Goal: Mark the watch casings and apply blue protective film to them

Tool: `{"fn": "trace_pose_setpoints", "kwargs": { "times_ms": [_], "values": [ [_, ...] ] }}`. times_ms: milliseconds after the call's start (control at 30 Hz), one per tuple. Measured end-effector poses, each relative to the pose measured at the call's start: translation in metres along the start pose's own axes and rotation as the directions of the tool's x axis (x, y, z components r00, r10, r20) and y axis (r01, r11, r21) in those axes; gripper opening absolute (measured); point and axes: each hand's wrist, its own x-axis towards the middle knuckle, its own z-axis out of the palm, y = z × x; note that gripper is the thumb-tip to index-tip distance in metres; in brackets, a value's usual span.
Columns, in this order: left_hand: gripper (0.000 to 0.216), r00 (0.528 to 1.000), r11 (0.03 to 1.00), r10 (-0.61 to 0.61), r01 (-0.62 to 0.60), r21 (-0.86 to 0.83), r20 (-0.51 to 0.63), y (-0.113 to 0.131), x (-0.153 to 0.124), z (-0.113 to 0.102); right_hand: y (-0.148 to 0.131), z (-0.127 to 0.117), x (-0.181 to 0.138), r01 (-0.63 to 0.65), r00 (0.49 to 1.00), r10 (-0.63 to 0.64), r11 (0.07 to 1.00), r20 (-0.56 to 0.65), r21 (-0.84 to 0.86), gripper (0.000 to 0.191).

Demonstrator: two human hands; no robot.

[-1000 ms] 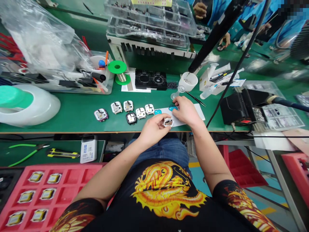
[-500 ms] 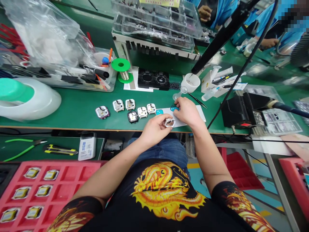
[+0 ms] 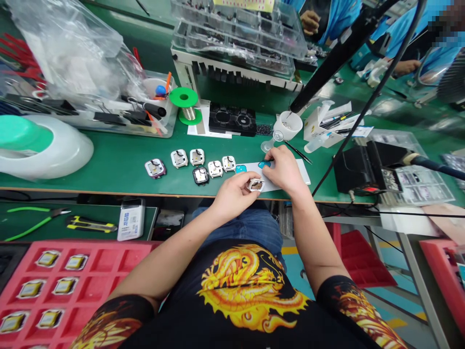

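My left hand point(image 3: 233, 195) is closed on a small white watch case point(image 3: 256, 185), held between thumb and fingers over the bench's front edge. The inside of the case looks brownish. My right hand point(image 3: 285, 169) pinches a rounded blue piece point(image 3: 264, 165) above a white sheet point(image 3: 300, 175); its fingertips partly hide the edge. Another blue piece point(image 3: 240, 168) lies by the left end of that sheet. To the left, several opened watch cases point(image 3: 215, 168) stand on the green bench, mostly white, one black point(image 3: 200, 175) and one purple-edged point(image 3: 155, 167).
Behind my hands are a white cup point(image 3: 290, 127), black tweezers point(image 3: 300, 152), a black tray point(image 3: 232, 119) and a solder spool point(image 3: 188, 104). A black lamp arm point(image 3: 334, 55) slants in at right. A red foam tray point(image 3: 98, 261) sits lower left. Co-workers' hands show across the bench.
The blue piece at my right fingertips now looks tilted rather than flat. My left hand keeps the watch case in nearly the same place. The whole view has shifted slightly.
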Motion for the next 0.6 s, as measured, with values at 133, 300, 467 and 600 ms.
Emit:
{"fn": "trace_pose_setpoints", "kwargs": {
  "times_ms": [133, 300, 467, 600],
  "values": [
    [0.039, 0.999, 0.995, -0.051, 0.052, -0.081, 0.015, 0.001, 0.001, -0.001, -0.001, -0.004, -0.006, -0.030, 1.000, 0.030, 0.996, 0.003, 0.083, 0.014],
    [0.046, 0.980, 0.923, -0.152, 0.188, -0.336, 0.131, 0.006, 0.004, -0.007, -0.002, -0.023, -0.017, -0.096, 0.992, 0.121, 0.898, -0.030, 0.430, 0.006],
    [0.051, 0.971, 0.854, -0.152, 0.223, -0.471, 0.184, 0.013, 0.006, -0.016, -0.014, -0.033, -0.037, -0.129, 0.961, 0.268, 0.659, -0.071, 0.741, 0.016],
    [0.051, 0.968, 0.826, -0.134, 0.228, -0.515, 0.213, 0.015, 0.007, -0.022, -0.029, -0.029, -0.054, -0.134, 0.952, 0.303, 0.515, -0.034, 0.847, 0.027]
  ]
}}
